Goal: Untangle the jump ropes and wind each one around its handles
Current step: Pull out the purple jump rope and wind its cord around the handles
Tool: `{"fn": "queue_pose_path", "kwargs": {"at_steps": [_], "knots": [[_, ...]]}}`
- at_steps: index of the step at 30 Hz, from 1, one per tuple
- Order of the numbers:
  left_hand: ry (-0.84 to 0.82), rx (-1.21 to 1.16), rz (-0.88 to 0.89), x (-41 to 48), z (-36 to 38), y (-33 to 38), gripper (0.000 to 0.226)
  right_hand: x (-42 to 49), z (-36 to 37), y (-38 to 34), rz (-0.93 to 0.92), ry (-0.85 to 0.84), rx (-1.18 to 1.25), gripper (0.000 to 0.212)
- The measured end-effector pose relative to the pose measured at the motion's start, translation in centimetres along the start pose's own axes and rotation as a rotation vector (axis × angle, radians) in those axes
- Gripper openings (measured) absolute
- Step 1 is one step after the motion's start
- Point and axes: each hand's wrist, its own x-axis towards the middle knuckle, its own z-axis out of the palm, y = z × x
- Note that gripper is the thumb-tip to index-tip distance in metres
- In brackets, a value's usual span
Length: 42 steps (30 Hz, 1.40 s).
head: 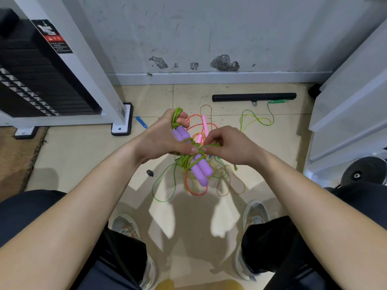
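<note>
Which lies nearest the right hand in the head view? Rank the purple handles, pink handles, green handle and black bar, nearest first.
1. Purple handles, in the held bundle right beside the right hand.
2. Pink handles, on the floor just beyond.
3. Green handle and black bar, far off by the wall, side by side: too close to call.

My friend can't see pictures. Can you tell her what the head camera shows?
A green rope is wrapped around a pair of purple handles: the left hand grips the handles and the right hand pinches the rope. Below them, more tangled ropes in pink, orange and green lie on the tiled floor.
</note>
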Motion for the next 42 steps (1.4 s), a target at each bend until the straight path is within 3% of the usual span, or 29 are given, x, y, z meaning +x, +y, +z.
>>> {"fn": "queue_pose_path", "kwargs": {"at_steps": [2, 4, 6, 10, 12, 15, 18, 22, 26, 29, 36, 39, 42], "knots": [[-0.002, 0.089, 0.025, 0.1, 0.0, -0.1, 0.089, -0.3, -0.2, -0.7, 0.096, 0.070, -0.454, 0.042], [-0.013, 0.205, 0.043, 0.2, -0.1, -0.3, 0.097, -0.4, -0.3, -1.3, 0.144, 0.115, -0.649, 0.059], [0.005, 0.269, 0.069, 0.3, -0.1, -0.5, 0.096, -0.5, -0.6, -1.9, 0.164, 0.037, -0.521, 0.059], [0.133, 0.392, 0.138, 0.7, 0.1, -1.1, 0.092, -0.8, -0.9, -2.7, 0.243, -0.113, 0.192, 0.039], [0.262, 0.401, 0.165, 0.9, 0.2, -1.3, 0.093, -0.9, -0.2, -3.4, 0.289, -0.084, 0.475, 0.031], [0.513, 0.325, 0.249, 1.1, 0.8, -1.3, 0.087, -1.6, 3.3, -5.1, 0.257, 0.101, 0.723, 0.027], [0.684, 0.197, 0.266, 0.7, 2.5, -1.1, 0.079, -3.0, 7.6, -6.0, 0.094, 0.332, 0.641, 0.039], [0.730, -0.060, 0.101, 0.8, 3.3, -1.6, 0.081, -2.9, 8.4, -4.6, -0.024, 0.467, 0.377, 0.050], [0.660, -0.375, -0.064, 1.4, 2.2, -1.3, 0.079, -2.4, 8.5, -3.7, -0.079, 0.480, 0.291, 0.052], [0.641, -0.471, -0.135, 1.3, 1.9, -0.7, 0.069, -2.4, 8.7, -3.3, -0.113, 0.454, 0.223, 0.053], [0.663, -0.543, -0.189, 1.1, 2.0, -0.1, 0.079, -2.1, 8.9, -2.9, -0.284, 0.528, -0.335, 0.050], [0.674, -0.581, -0.221, 1.2, 1.5, 0.0, 0.081, -2.2, 8.9, -3.3, -0.302, 0.471, -0.089, 0.046], [0.658, -0.657, -0.214, 1.2, 0.5, -0.2, 0.101, -2.8, 8.5, -3.8, -0.123, 0.391, 0.250, 0.032]]}}
